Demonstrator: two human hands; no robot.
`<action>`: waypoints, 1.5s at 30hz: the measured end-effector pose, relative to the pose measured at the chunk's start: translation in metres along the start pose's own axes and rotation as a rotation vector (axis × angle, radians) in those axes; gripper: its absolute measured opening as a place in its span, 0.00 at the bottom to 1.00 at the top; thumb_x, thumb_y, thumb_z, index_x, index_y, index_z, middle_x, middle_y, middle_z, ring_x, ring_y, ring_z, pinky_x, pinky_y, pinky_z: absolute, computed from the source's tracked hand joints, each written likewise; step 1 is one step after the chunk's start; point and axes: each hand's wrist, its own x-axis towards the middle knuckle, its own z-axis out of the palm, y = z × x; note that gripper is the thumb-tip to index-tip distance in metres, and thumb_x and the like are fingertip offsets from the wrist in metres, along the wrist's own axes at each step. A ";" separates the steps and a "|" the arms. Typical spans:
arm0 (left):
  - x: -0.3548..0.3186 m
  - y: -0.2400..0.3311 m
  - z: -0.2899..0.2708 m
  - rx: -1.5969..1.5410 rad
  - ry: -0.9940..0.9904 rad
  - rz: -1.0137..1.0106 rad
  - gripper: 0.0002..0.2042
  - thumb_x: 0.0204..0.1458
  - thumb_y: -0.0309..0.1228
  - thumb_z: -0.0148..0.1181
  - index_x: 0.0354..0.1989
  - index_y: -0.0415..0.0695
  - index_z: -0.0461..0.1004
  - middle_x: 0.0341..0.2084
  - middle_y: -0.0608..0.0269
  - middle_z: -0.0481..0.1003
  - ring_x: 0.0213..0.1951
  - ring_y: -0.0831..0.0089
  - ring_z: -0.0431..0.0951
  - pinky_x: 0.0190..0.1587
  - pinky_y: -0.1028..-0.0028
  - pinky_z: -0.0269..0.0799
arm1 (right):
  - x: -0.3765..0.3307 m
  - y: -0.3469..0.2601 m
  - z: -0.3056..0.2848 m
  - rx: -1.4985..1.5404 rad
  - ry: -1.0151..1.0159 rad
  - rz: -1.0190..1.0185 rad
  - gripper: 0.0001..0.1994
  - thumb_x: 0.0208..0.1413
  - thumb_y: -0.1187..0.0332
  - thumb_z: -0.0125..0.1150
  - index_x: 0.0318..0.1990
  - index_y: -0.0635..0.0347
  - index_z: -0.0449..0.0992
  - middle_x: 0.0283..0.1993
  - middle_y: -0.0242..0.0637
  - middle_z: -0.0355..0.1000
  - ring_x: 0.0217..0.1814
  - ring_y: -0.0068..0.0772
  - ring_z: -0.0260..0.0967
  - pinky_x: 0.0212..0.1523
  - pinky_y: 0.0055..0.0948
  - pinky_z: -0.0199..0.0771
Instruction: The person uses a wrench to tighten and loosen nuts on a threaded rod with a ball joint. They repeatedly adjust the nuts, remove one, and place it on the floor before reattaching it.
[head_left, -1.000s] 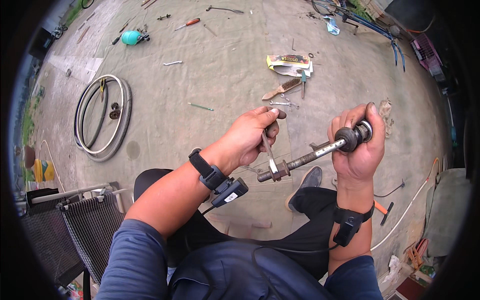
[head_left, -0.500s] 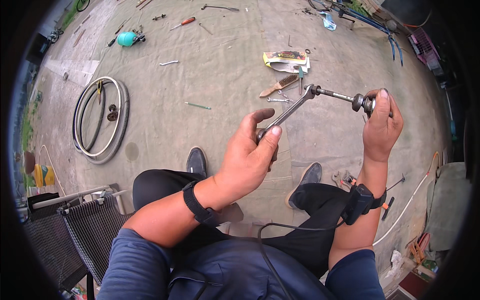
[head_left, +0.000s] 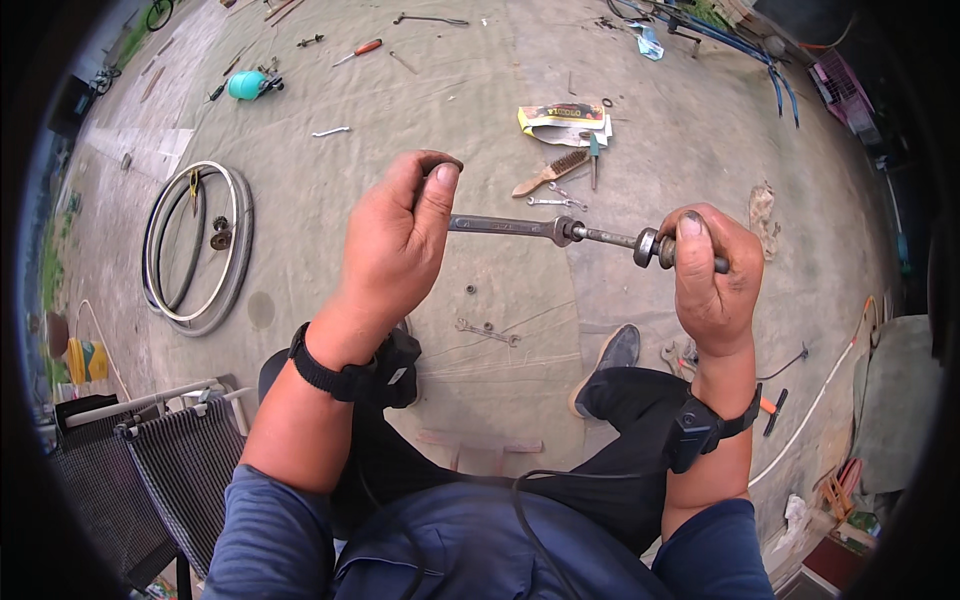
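Observation:
My left hand [head_left: 395, 235] is closed round one end of a long steel wrench [head_left: 505, 226]. The wrench lies nearly level, and its far head sits around a nut at the left end of a threaded axle [head_left: 608, 237]. Thick round metal fittings [head_left: 648, 248] sit on the axle's right part. There my right hand [head_left: 718, 280] grips it, thumb on top, with the axle's tip sticking out past the fingers. Below the wrench, another wrench [head_left: 488, 333] lies on the ground mat beside small nuts [head_left: 471, 290].
Beyond my hands lie a wire brush [head_left: 550, 173], small wrenches [head_left: 556, 202] and a torn yellow package [head_left: 562, 124]. Wheel rims with a tyre [head_left: 238, 270] rest at the left. A screwdriver [head_left: 358, 52] lies farther off, and a folding chair [head_left: 185, 470] stands lower left.
My left hand has swung left and up with the wrench, which has turned from slanted to nearly level. My right hand and the axle have come lower and left. The wrench and nuts below are now uncovered.

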 end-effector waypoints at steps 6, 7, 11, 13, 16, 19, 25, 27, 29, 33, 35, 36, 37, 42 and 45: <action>0.016 -0.020 0.008 -0.180 -0.332 -0.431 0.14 0.66 0.37 0.49 0.43 0.38 0.74 0.17 0.73 0.64 0.22 0.84 0.64 0.24 0.80 0.60 | -0.017 -0.024 0.018 0.481 -0.257 0.216 0.16 0.61 0.67 0.50 0.22 0.66 0.71 0.20 0.36 0.68 0.22 0.28 0.64 0.26 0.29 0.64; 0.013 -0.019 0.016 -0.277 -0.411 -0.519 0.14 0.66 0.37 0.50 0.43 0.38 0.74 0.18 0.73 0.65 0.22 0.84 0.64 0.25 0.80 0.60 | -0.016 -0.023 0.020 0.556 -0.200 0.207 0.18 0.62 0.63 0.47 0.23 0.65 0.70 0.18 0.36 0.66 0.19 0.26 0.59 0.24 0.29 0.59; -0.030 -0.017 0.074 -0.644 -0.805 -0.779 0.16 0.66 0.41 0.49 0.48 0.40 0.71 0.19 0.67 0.71 0.19 0.79 0.66 0.21 0.76 0.59 | -0.003 -0.011 0.025 0.876 0.073 0.293 0.22 0.67 0.56 0.41 0.23 0.61 0.64 0.14 0.31 0.55 0.13 0.20 0.42 0.16 0.27 0.44; -0.075 -0.016 0.095 -1.116 -0.726 -0.918 0.17 0.68 0.42 0.45 0.51 0.41 0.69 0.19 0.66 0.71 0.17 0.77 0.66 0.19 0.76 0.59 | 0.006 -0.009 0.024 0.945 0.256 0.370 0.22 0.67 0.56 0.42 0.23 0.61 0.65 0.15 0.30 0.55 0.13 0.19 0.42 0.17 0.26 0.44; -0.079 0.014 0.094 -1.057 -0.669 -1.085 0.16 0.69 0.43 0.41 0.50 0.44 0.67 0.21 0.65 0.71 0.17 0.76 0.67 0.19 0.77 0.59 | 0.018 0.008 0.010 0.709 0.490 0.361 0.21 0.67 0.56 0.44 0.25 0.62 0.67 0.16 0.29 0.56 0.15 0.18 0.44 0.17 0.23 0.45; -0.083 0.026 0.083 -1.165 -0.581 -1.035 0.17 0.69 0.41 0.41 0.53 0.41 0.68 0.22 0.66 0.66 0.19 0.75 0.62 0.22 0.74 0.58 | 0.016 0.037 -0.018 0.203 0.512 0.253 0.20 0.67 0.57 0.46 0.28 0.64 0.72 0.24 0.31 0.64 0.25 0.19 0.56 0.27 0.21 0.55; -0.054 0.036 0.043 -0.829 -0.288 -0.697 0.20 0.68 0.44 0.44 0.56 0.39 0.64 0.23 0.65 0.69 0.20 0.79 0.66 0.23 0.78 0.61 | 0.012 0.035 -0.029 -0.025 0.322 0.039 0.16 0.66 0.65 0.50 0.28 0.67 0.72 0.25 0.29 0.66 0.28 0.19 0.58 0.30 0.22 0.59; -0.038 0.023 0.032 -0.518 -0.195 -0.372 0.19 0.68 0.42 0.45 0.54 0.38 0.64 0.20 0.67 0.67 0.19 0.82 0.65 0.22 0.80 0.60 | 0.010 0.025 -0.025 -0.027 0.199 -0.017 0.16 0.66 0.67 0.50 0.27 0.68 0.71 0.23 0.29 0.65 0.26 0.19 0.58 0.29 0.22 0.58; -0.028 0.005 0.020 -0.328 -0.049 -0.169 0.14 0.68 0.36 0.48 0.48 0.37 0.70 0.19 0.72 0.66 0.21 0.85 0.63 0.24 0.79 0.61 | 0.005 0.013 -0.014 -0.021 0.074 0.004 0.16 0.66 0.69 0.49 0.26 0.68 0.71 0.22 0.29 0.64 0.25 0.18 0.58 0.28 0.23 0.59; 0.005 -0.013 0.011 -0.202 0.076 -0.088 0.13 0.67 0.36 0.49 0.40 0.36 0.73 0.18 0.72 0.64 0.21 0.84 0.62 0.23 0.78 0.59 | -0.006 -0.008 0.000 0.128 -0.135 0.071 0.14 0.61 0.71 0.49 0.25 0.68 0.72 0.18 0.31 0.65 0.22 0.21 0.60 0.26 0.25 0.60; 0.015 -0.023 0.016 -0.246 -0.068 -0.262 0.15 0.67 0.38 0.49 0.40 0.36 0.74 0.18 0.72 0.65 0.21 0.84 0.62 0.23 0.78 0.59 | -0.015 -0.019 0.014 0.336 -0.189 0.155 0.15 0.61 0.68 0.48 0.24 0.68 0.72 0.20 0.33 0.67 0.23 0.23 0.61 0.27 0.24 0.61; 0.016 -0.026 0.018 -0.267 -0.141 -0.349 0.15 0.67 0.39 0.49 0.39 0.37 0.74 0.18 0.71 0.65 0.20 0.84 0.62 0.23 0.77 0.59 | -0.017 -0.021 0.018 0.441 -0.216 0.198 0.16 0.60 0.66 0.48 0.24 0.68 0.72 0.21 0.34 0.68 0.23 0.24 0.62 0.27 0.24 0.62; 0.012 -0.024 0.022 -0.326 -0.290 -0.499 0.16 0.66 0.41 0.48 0.40 0.38 0.74 0.18 0.70 0.65 0.20 0.82 0.61 0.23 0.75 0.59 | -0.016 -0.018 0.020 0.513 -0.174 0.228 0.18 0.61 0.64 0.47 0.24 0.68 0.72 0.22 0.35 0.68 0.24 0.24 0.63 0.28 0.24 0.62; -0.057 -0.027 0.087 -0.877 -0.640 -0.847 0.14 0.67 0.40 0.48 0.47 0.41 0.70 0.25 0.66 0.72 0.22 0.77 0.69 0.23 0.77 0.63 | 0.006 -0.006 0.026 0.860 0.315 0.427 0.21 0.68 0.57 0.41 0.25 0.62 0.67 0.18 0.31 0.57 0.15 0.19 0.45 0.18 0.25 0.47; -0.087 0.001 0.101 -1.064 -0.563 -0.992 0.16 0.67 0.40 0.46 0.53 0.42 0.69 0.30 0.64 0.73 0.26 0.77 0.70 0.27 0.78 0.64 | 0.015 0.024 0.001 0.447 0.461 0.309 0.22 0.67 0.55 0.45 0.28 0.64 0.72 0.25 0.30 0.64 0.25 0.20 0.54 0.25 0.23 0.54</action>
